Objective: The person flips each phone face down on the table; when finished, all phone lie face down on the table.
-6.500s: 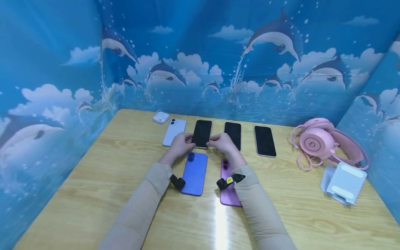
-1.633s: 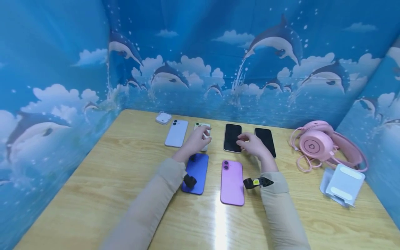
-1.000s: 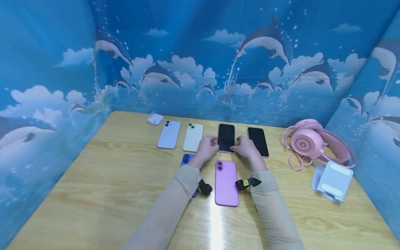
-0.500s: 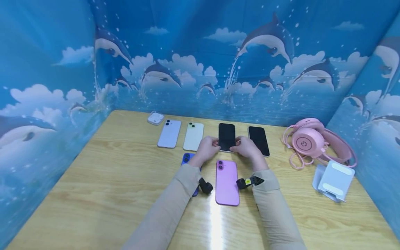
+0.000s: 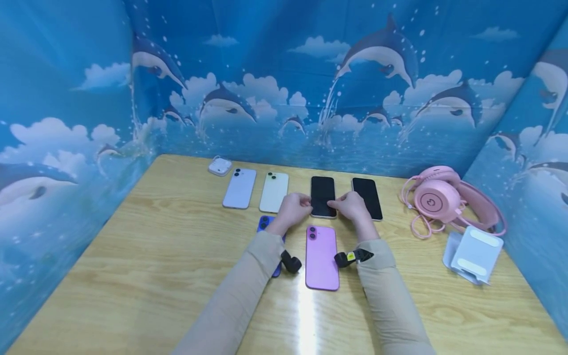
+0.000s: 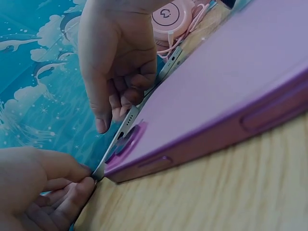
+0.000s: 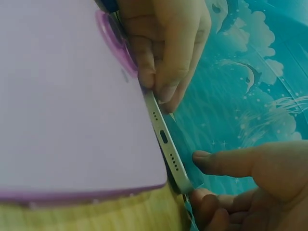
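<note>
In the back row, a black-screened smartphone point(image 5: 323, 195) lies between my hands. My left hand point(image 5: 295, 208) pinches its near left corner with thumb and finger, which shows in the right wrist view too. My right hand point(image 5: 352, 204) is at the opposite near corner, thumb over the screen and curled fingers at the edge. The phone's light bottom edge point(image 7: 165, 137), with its charging port, faces the right wrist camera. A pink-purple smartphone point(image 5: 321, 259) lies back-up just nearer. Under my left wrist a blue smartphone point(image 5: 264, 223) is partly hidden.
To the left are a pale-yellow smartphone point(image 5: 273, 193), a pale lilac smartphone point(image 5: 240, 189) and a small white case point(image 5: 220, 166). Another black-screened smartphone point(image 5: 368, 199) lies right. Pink headphones point(image 5: 437, 199) and a light-blue stand point(image 5: 477, 255) are at far right.
The phone left of the middle has been turned from black screen to pale-yellow back. Both hands have moved right to the middle phone. My right thumb now lies over its screen.
</note>
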Demonstrator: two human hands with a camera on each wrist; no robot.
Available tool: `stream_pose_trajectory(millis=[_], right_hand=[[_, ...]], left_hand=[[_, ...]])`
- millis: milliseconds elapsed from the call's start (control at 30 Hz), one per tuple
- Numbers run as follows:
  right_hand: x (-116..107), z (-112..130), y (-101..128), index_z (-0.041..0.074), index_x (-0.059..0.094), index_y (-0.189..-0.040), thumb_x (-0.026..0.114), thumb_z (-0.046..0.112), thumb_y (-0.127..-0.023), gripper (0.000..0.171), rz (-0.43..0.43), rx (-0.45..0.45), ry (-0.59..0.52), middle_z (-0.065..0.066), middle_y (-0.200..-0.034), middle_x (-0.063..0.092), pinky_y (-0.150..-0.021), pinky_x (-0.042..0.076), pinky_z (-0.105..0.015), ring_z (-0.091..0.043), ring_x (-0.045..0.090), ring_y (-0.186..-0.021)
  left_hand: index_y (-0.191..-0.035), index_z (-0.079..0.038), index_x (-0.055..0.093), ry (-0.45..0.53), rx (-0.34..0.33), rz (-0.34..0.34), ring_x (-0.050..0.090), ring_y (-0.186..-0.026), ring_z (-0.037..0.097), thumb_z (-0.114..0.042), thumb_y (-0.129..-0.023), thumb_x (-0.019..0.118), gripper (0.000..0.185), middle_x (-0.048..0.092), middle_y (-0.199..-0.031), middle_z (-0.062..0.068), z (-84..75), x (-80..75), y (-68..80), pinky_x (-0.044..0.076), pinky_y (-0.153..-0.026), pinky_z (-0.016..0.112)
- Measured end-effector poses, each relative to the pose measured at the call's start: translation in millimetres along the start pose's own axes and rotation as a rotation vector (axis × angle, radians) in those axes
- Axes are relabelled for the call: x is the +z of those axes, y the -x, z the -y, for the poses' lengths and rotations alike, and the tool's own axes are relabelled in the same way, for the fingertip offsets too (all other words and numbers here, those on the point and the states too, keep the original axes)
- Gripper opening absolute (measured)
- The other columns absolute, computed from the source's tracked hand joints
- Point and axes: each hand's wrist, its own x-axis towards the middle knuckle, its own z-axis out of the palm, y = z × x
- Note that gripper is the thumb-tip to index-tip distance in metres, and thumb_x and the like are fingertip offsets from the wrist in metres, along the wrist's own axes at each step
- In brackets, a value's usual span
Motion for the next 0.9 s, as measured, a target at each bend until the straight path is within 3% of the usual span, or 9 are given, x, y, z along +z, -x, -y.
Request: stream_pose_trajectory(millis=[100, 200, 433, 600, 767, 900], right_hand=[[-2.7, -0.5, 1.1, 0.0, 0.067, -0.096, 0.065, 0.034, -0.089, 0.035, 0.009, -0.007, -0.045, -0.004, -0.073, 0.055, -0.06, 0.041, -0.029, -0.017, 0.048, -0.067], [-7.5, 2.9, 5.2, 0.002, 0.066, -0.093, 0.065, 0.033, -0.089, 0.032, 0.017, -0.038, -0.12, 0.001, -0.066, 0.051, -0.059, 0.041, -0.028, -0.015, 0.047, -0.063], [-10.5, 20.7, 18.6, -0.001, 0.06, -0.104, 0.066, 0.029, -0.09, 0.033, 0.03, -0.137, -0.255, -0.008, -0.09, 0.062, -0.075, 0.05, -0.036, -0.031, 0.059, -0.088], [-6.6, 24.1, 18.7, -0.002, 0.057, -0.112, 0.065, 0.027, -0.091, 0.037, 0.063, -0.195, -0.322, -0.014, -0.102, 0.061, -0.083, 0.05, -0.046, -0.037, 0.059, -0.095], [-2.3, 24.5, 16.3, -0.003, 0.055, -0.119, 0.063, 0.026, -0.093, 0.039, 0.097, -0.249, -0.367, -0.017, -0.11, 0.057, -0.085, 0.049, -0.049, -0.04, 0.058, -0.098], [1.5, 24.8, 14.4, -0.003, 0.054, -0.123, 0.06, 0.027, -0.095, 0.041, 0.135, -0.275, -0.369, -0.018, -0.115, 0.053, -0.087, 0.05, -0.047, -0.039, 0.058, -0.099]], left_hand=[[-0.117, 0.004, 0.065, 0.01, -0.005, 0.004, 0.064, -0.085, 0.017, -0.004, -0.084, 0.066, 0.034, 0.069, -0.092, 0.009, 0.0, 0.4, 0.4, 0.053, -0.074, 0.021], [-0.116, 0.004, 0.065, 0.014, -0.008, 0.016, 0.064, -0.086, 0.017, -0.004, -0.084, 0.066, 0.033, 0.069, -0.094, 0.009, 0.0, 1.2, 0.6, 0.053, -0.076, 0.022], [-0.114, 0.003, 0.065, 0.011, -0.009, 0.022, 0.064, -0.088, 0.019, -0.006, -0.086, 0.065, 0.029, 0.068, -0.096, 0.01, -0.2, 2.6, 0.3, 0.053, -0.078, 0.024], [-0.113, 0.001, 0.065, 0.021, -0.029, 0.002, 0.062, -0.084, 0.016, -0.011, -0.089, 0.064, 0.027, 0.068, -0.096, 0.008, 1.6, 3.3, -1.3, 0.052, -0.074, 0.023], [-0.113, 0.001, 0.065, 0.168, -0.059, -0.016, 0.062, -0.075, 0.016, -0.014, -0.09, 0.061, 0.027, 0.067, -0.09, 0.008, 2.1, 2.8, -1.6, 0.053, -0.068, 0.025], [-0.114, 0.0, 0.064, 0.309, -0.087, -0.075, 0.062, -0.07, 0.016, -0.017, -0.092, 0.059, 0.028, 0.066, -0.09, 0.006, 2.1, 2.5, -2.0, 0.054, -0.064, 0.025]])
